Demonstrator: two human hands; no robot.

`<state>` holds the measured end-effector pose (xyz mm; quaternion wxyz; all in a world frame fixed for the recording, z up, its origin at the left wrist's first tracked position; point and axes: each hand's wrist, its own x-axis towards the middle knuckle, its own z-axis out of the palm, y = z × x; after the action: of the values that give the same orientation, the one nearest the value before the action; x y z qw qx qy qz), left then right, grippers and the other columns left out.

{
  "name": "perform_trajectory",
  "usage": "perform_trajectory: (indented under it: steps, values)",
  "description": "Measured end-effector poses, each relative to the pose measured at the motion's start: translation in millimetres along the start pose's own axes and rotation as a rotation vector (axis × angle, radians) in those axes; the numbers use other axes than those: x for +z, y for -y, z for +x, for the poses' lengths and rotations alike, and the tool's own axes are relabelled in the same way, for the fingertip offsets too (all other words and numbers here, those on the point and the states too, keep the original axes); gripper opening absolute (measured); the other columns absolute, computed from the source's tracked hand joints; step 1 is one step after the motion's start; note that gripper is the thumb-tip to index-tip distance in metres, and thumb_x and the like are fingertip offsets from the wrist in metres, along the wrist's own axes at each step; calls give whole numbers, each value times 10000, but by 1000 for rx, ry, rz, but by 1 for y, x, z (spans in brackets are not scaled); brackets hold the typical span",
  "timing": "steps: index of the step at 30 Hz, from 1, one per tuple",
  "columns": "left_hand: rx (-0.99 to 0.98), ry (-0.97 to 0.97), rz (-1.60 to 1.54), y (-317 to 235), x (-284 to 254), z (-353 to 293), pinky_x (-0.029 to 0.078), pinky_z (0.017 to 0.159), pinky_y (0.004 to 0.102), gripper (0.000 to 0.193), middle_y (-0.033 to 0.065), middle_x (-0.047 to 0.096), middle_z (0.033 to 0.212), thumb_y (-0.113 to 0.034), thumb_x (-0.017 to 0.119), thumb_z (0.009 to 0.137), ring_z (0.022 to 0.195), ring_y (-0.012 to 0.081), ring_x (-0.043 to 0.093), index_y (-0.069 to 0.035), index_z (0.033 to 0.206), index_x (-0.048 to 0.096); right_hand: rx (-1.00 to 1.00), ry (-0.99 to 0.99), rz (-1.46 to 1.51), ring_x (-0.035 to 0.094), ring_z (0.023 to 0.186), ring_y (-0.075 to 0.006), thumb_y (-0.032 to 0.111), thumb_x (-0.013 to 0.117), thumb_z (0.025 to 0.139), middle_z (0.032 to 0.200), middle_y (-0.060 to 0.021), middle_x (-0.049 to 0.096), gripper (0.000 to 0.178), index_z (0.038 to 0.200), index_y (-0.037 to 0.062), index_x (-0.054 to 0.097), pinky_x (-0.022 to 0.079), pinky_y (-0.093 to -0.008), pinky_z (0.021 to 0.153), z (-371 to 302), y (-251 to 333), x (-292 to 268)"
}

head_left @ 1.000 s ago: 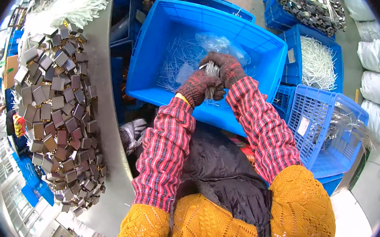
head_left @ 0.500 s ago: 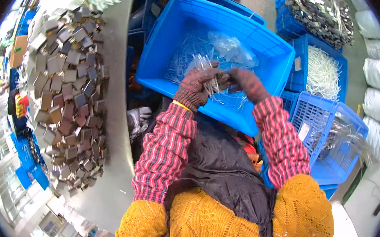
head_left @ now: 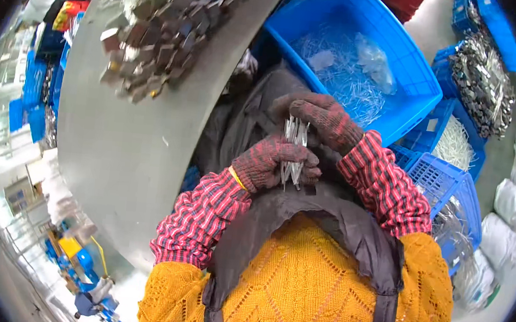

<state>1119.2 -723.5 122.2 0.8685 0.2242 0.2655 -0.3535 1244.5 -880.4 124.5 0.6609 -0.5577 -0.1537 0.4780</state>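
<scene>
- Strips point(head_left: 296, 132) bundled in the left hand point(head_left: 276, 161), the right hand point(head_left: 330, 122) at their far end.
- Tabletop point(head_left: 132, 156) at left, blocks point(head_left: 174, 34) heaped toward its far end.
- Ahead, a bin point(head_left: 417, 83) holding a plastic bag point(head_left: 376, 62).
- Right of the bin, a crate point(head_left: 430, 173); farther right, sacks point(head_left: 509, 202).

No writing can be read. A small white label point(head_left: 432, 125) is on the side of a blue crate point(head_left: 418, 138) holding white strips point(head_left: 456, 144); any print on it is too small to make out.
</scene>
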Motion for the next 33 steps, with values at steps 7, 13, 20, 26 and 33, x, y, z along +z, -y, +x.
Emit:
perform_trajectory:
  steps: [7,13,20,26,33]
  values:
    - [176,137,-17,49,-13,-41,573,890,446,341,164,683,1080,-106,675,852,1029,290,675,39,1156,623,-21,23,197,601,1118,-180,238,559,994,1215,-110,653,347,1241,6,630,470,-348,989,-11,-27,65]
    - [302,222,-51,59,-10,-55,568,899,436,417,161,658,1166,-21,636,855,1019,280,674,22,1263,560,-215,473,-422,594,1145,-211,315,548,1000,1254,-121,630,411,1302,39,591,480,-369,975,-11,-24,68]
    - [345,263,9,67,-16,-55,555,916,440,386,154,659,1142,-73,643,879,991,286,680,10,1246,554,-237,313,-228,590,1166,-228,363,582,971,1305,-119,620,435,1238,25,641,456,-384,1014,-28,-12,71]
    - [328,330,-39,70,-26,-46,567,885,424,383,149,668,1114,-101,657,881,980,275,685,4,1237,560,-161,323,-501,588,1197,-246,324,554,972,1321,-153,608,424,1307,70,609,438,-395,1042,-43,-7,74]
    - [365,256,4,71,-18,-54,554,912,402,333,156,666,1135,-126,669,883,1008,269,675,0,1185,610,-266,350,-585,550,1258,-292,323,548,969,1364,-146,577,478,1377,76,539,418,-387,1064,-31,-15,87]
